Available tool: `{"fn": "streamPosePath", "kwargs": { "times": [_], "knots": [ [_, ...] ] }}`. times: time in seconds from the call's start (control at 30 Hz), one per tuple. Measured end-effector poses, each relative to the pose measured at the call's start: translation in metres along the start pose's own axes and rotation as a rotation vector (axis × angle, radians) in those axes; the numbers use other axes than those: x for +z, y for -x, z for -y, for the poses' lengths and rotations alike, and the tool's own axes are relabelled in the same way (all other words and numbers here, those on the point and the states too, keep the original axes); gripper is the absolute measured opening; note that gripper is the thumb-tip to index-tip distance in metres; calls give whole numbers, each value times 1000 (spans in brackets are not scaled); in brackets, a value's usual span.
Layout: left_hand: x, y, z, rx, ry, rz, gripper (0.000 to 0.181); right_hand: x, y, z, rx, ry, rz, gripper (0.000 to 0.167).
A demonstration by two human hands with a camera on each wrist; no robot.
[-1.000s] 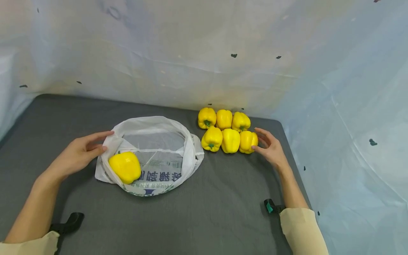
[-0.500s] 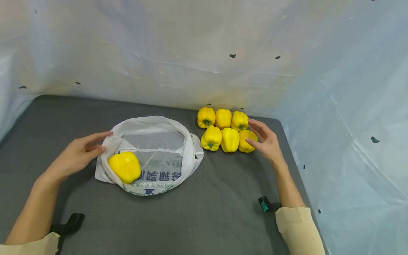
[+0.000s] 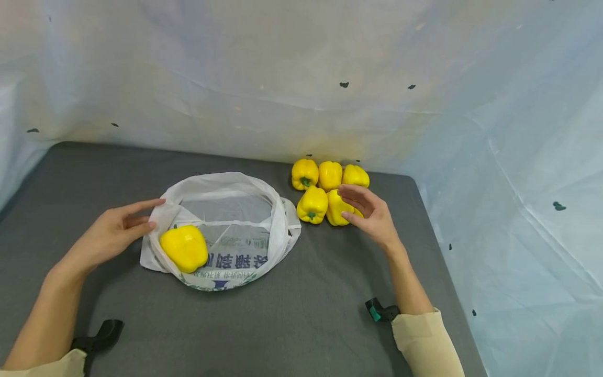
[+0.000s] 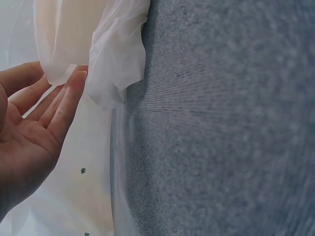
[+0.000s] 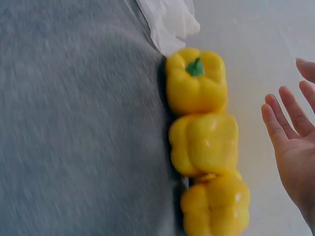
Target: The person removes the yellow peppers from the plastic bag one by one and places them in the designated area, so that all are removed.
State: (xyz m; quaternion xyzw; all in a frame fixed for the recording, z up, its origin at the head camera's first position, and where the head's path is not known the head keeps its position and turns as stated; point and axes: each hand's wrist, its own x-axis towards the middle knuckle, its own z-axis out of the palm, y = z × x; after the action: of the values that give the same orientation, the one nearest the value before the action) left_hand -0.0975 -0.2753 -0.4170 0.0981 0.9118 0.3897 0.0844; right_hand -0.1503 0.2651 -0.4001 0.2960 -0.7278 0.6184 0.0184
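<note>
In the head view, a white plastic bag [image 3: 288,225] with printed lettering lies with its mouth spread wide. One yellow bell pepper [image 3: 183,248] sits inside at its left. My left hand [image 3: 115,230] touches the bag's left rim with extended fingers; the left wrist view shows the fingertips [image 4: 81,76] against the white plastic. My right hand [image 3: 372,217] is raised over the right end of two rows of yellow bell peppers [image 3: 313,204], partly hiding the nearest ones. In the right wrist view its fingers are spread apart from the peppers, holding nothing.
A dark grey cloth [image 3: 301,324] covers the table. Pale sheeting [image 3: 264,78] stands behind it and more sheeting [image 3: 527,220] borders the right side. Black wrist mounts [image 3: 105,335] sit at both forearms.
My right hand has moved left from the right side of the front pepper row to above that row. The left hand, bag and peppers have stayed nearly in place.
</note>
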Motion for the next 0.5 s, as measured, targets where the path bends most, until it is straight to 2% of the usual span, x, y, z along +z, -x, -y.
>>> {"fn": "streamPosePath", "kwargs": {
  "times": [0.23, 0.5],
  "knots": [
    [2, 1, 1, -11, 13, 3, 57, 27, -10, 0, -2, -41, 71, 54],
    [4, 0, -2, -17, 14, 5, 58, 65, -21, -5, -66, -103, 147, 52]
  ]
}}
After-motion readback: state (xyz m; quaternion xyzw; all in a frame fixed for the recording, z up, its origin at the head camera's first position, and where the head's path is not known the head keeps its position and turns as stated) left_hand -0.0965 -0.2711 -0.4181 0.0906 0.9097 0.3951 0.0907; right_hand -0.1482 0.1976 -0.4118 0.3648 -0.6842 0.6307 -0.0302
